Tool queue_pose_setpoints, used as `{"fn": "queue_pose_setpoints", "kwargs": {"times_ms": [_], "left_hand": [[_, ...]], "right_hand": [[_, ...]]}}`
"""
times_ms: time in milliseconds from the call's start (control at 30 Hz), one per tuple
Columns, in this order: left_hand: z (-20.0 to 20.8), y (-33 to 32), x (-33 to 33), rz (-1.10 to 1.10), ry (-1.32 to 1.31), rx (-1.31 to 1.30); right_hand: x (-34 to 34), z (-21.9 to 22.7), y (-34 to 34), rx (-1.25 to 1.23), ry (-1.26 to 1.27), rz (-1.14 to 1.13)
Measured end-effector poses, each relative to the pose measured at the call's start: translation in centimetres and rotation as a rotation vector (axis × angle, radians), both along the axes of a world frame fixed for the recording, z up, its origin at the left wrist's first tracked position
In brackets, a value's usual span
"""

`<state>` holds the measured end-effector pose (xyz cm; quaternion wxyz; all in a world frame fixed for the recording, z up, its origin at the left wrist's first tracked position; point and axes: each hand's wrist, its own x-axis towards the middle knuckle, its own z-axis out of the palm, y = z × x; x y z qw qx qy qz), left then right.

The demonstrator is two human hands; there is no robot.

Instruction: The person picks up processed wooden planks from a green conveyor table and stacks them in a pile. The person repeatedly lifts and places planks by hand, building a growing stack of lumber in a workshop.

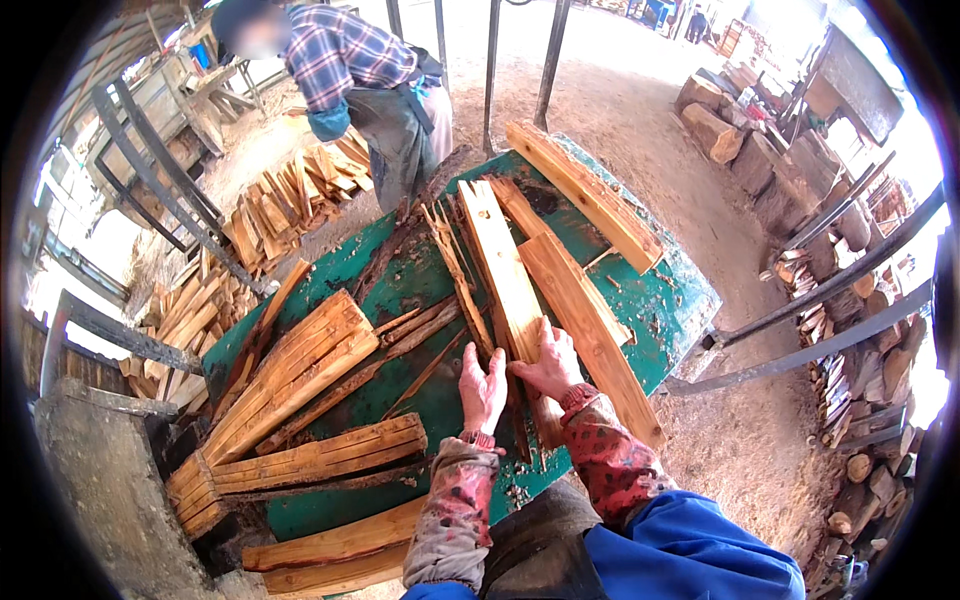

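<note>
My right hand is closed on the pale plank, thumb across its face, the plank lying lengthwise over the middle of the green table with its near end toward me. My left hand is open over the table's near half, fingers spread and pointing away from me, just beside the near end of a splintery strip; I can't quite tell whether my fingertips touch that strip. A broad orange plank slants along the right of the pale one, its near end at the table's near right edge. A squared beam lies along the table's far right part. On the table's left side rests a thick cracked piece, and nearer me a shorter split piece lies beside it. Beyond the table's far left edge a person in a plaid shirt bends forward, near a heap of split wood on the ground. Well off to the table's right stand big logs.
</note>
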<state>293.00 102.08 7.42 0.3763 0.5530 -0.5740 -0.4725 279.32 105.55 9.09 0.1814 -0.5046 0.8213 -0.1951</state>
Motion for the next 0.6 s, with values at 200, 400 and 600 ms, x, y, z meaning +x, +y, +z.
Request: {"fn": "queue_pose_setpoints", "kwargs": {"times_ms": [200, 400, 600], "left_hand": [[-2.8, -0.2, -3.0, 0.021, 0.076, 0.042], [-0.2, -1.2, -3.4, -0.033, 0.11, 0.148], [4.4, -0.8, -4.5, -0.013, -0.011, 0.11]], "right_hand": [[-0.6, 0.6, 0.2, -0.089, -0.241, -0.072], [-1.8, 1.5, 1.3, -0.12, -0.419, -0.129], [-0.9, 2.5, 3.7, -0.256, -1.217, -0.14]]}}
